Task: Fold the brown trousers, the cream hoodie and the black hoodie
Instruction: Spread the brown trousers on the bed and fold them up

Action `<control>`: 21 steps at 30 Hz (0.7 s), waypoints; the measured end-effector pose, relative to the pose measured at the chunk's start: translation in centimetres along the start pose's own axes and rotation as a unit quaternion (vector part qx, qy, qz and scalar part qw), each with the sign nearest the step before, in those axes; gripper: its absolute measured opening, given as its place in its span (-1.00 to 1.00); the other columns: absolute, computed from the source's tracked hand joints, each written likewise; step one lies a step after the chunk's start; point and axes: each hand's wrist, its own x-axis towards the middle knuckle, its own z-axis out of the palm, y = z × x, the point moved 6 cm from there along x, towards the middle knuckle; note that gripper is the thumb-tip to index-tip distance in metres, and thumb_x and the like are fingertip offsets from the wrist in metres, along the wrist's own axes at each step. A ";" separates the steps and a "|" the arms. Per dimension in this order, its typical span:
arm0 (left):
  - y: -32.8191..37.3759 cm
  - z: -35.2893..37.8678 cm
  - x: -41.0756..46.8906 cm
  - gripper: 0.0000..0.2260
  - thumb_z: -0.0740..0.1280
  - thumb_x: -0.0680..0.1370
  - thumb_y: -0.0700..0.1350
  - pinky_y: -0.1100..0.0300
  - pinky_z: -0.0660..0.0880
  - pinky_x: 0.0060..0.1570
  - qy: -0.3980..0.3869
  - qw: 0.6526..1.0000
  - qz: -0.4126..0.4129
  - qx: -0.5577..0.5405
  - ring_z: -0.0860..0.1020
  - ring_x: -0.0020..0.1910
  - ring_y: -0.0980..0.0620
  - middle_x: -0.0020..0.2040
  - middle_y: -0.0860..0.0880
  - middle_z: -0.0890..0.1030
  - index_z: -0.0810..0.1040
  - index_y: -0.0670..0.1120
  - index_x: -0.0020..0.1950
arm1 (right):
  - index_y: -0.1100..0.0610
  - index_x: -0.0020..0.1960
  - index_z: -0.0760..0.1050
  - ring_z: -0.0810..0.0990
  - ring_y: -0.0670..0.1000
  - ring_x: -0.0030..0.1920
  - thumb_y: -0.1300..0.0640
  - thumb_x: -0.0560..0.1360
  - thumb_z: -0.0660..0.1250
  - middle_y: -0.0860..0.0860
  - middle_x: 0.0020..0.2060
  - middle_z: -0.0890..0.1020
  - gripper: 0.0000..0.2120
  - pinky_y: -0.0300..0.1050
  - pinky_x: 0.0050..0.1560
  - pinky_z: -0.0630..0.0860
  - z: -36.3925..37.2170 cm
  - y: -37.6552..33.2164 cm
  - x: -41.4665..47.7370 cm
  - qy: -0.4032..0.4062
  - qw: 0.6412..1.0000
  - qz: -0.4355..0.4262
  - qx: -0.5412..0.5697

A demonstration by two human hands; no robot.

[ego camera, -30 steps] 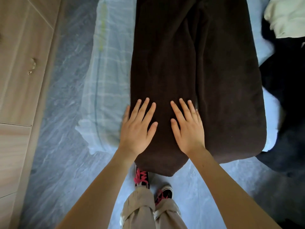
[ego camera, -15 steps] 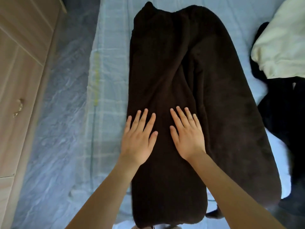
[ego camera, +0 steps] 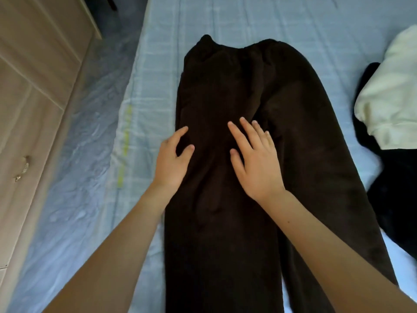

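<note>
Brown trousers flat on blue bedsheet, wooden wardrobe left

Trousers flat on bed, hoodie pile right.

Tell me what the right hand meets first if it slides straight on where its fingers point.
Only more of the brown trousers: the right hand rests flat on them, and its line runs to the waistband, then likely the blue sheet.

The left forearm and right forearm are bare along all their visible length, slim and smooth. The left hand and right hand are bare too — short, rounded nails.
</note>
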 end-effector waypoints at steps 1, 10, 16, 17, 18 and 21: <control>0.1 0.1 1.1 -0.54 0.35 0.60 -0.15 0.25 0.27 0.41 -0.007 1.000 -0.009 -0.009 0.37 0.42 0.05 0.42 -0.05 0.43 0.39 0.03 0.49 | -0.03 0.60 0.17 0.09 0.12 0.60 -0.02 0.67 0.09 0.03 0.58 0.22 -0.50 0.15 0.57 0.01 0.2 0.2 1.6 -0.003 1.000 -0.007 -0.014; -0.3 -4.5 5.1 -0.55 0.29 0.62 -0.22 0.50 0.19 0.36 0.033 0.999 0.016 0.004 0.31 0.45 0.25 0.45 0.13 0.41 0.43 0.16 0.45 | -0.13 0.60 0.12 0.12 0.21 0.58 -0.20 0.65 -0.06 0.01 0.58 0.23 -0.47 0.22 0.54 -0.01 2.2 2.4 7.6 -0.091 0.989 -0.077 -0.084; -2.3 -3.0 5.4 -0.48 0.33 0.61 -0.11 0.48 0.19 0.27 -0.004 0.999 -0.028 0.031 0.30 0.28 0.47 0.43 0.16 0.36 0.28 0.21 0.53 | -0.16 0.62 -0.08 -0.08 0.23 0.61 -0.23 0.63 -0.18 0.00 0.62 0.05 -0.43 0.27 0.56 -0.14 6.9 2.9 7.8 -0.202 0.963 -0.092 -0.154; -2.2 -3.1 5.9 -0.47 0.35 0.60 -0.08 0.44 0.20 0.30 -0.007 1.000 -0.027 0.010 0.28 0.27 0.52 0.43 0.20 0.35 0.29 0.26 0.51 | -0.17 0.62 -0.06 -0.06 0.23 0.60 -0.24 0.63 -0.19 -0.01 0.62 0.07 -0.43 0.27 0.56 -0.14 6.9 2.9 8.0 -0.196 0.965 -0.089 -0.150; -2.1 -3.0 6.5 -0.46 0.37 0.59 -0.06 0.38 0.22 0.35 -0.013 1.000 -0.023 -0.002 0.28 0.30 0.51 0.43 0.22 0.35 0.29 0.29 0.50 | -0.18 0.62 -0.03 -0.03 0.23 0.60 -0.25 0.63 -0.19 -0.01 0.61 0.10 -0.43 0.27 0.56 -0.12 6.8 2.9 8.3 -0.187 0.969 -0.085 -0.137; -1.1 -2.5 8.2 -0.44 0.37 0.59 -0.11 0.27 0.25 0.43 -0.037 0.999 -0.003 -0.001 0.30 0.40 0.36 0.45 0.24 0.36 0.29 0.25 0.52 | -0.19 0.60 0.04 0.06 0.20 0.59 -0.23 0.62 -0.11 -0.03 0.60 0.17 -0.45 0.28 0.54 -0.06 5.9 2.4 9.1 -0.137 0.985 -0.071 -0.073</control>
